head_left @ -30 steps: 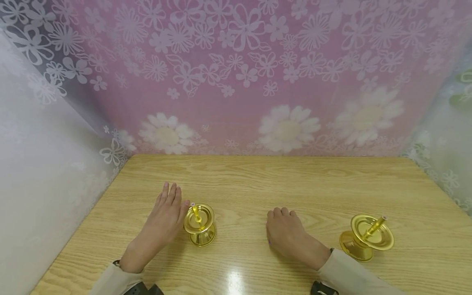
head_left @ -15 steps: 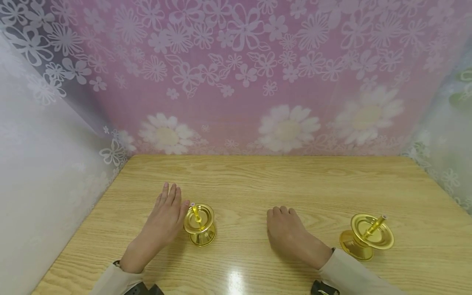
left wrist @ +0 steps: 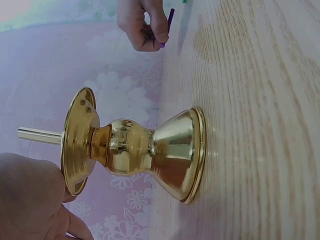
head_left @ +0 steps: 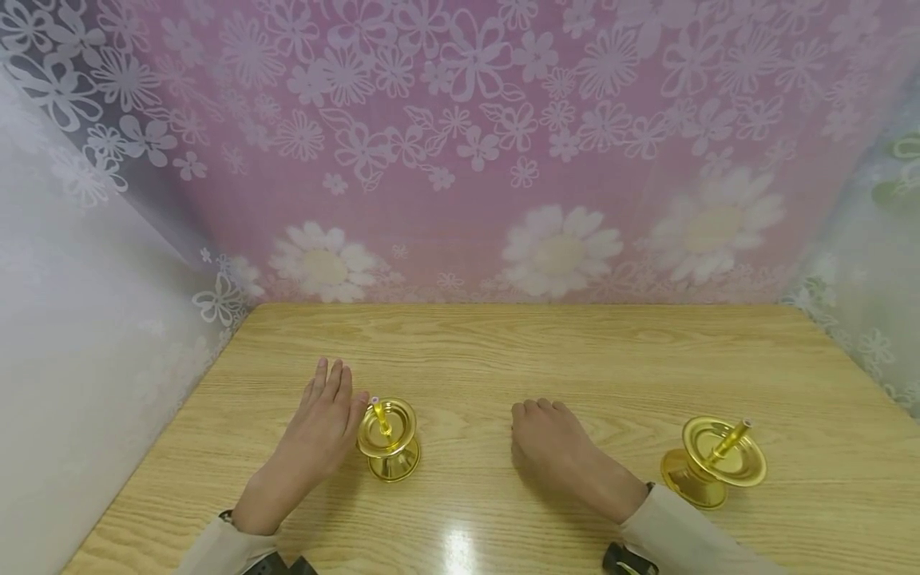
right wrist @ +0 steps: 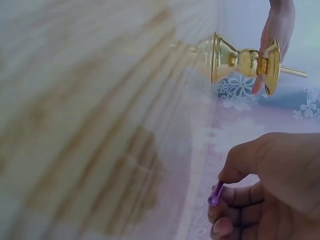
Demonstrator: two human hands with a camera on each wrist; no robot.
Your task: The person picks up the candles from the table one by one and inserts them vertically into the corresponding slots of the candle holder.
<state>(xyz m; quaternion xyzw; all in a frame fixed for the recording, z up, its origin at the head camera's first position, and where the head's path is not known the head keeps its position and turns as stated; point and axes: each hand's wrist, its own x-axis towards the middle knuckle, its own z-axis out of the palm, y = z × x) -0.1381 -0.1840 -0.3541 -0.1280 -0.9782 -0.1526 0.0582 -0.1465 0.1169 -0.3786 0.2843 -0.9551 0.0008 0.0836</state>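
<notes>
Two gold candlesticks with a round dish and a central tube stand on the wooden table. Beside the left candlestick is my left hand, fingers straight and pointing away. Its thumb lies at the dish's rim; in the left wrist view the hand meets the dish from its near side. My right hand is low over the middle of the table with curled fingers. Between its thumb and fingers it pinches a slim purple stick, hidden in the head view. Further right stands the other candlestick, apart from my right forearm.
A pink flowered cloth hangs behind the table, with pale cloths on both sides. A light glare lies near the front edge. At the top of the left wrist view a bit of something green shows.
My right hand has shifted slightly to the left and away from me, and the purple bit seen under it earlier is now hidden. My left hand and both candlesticks stay put.
</notes>
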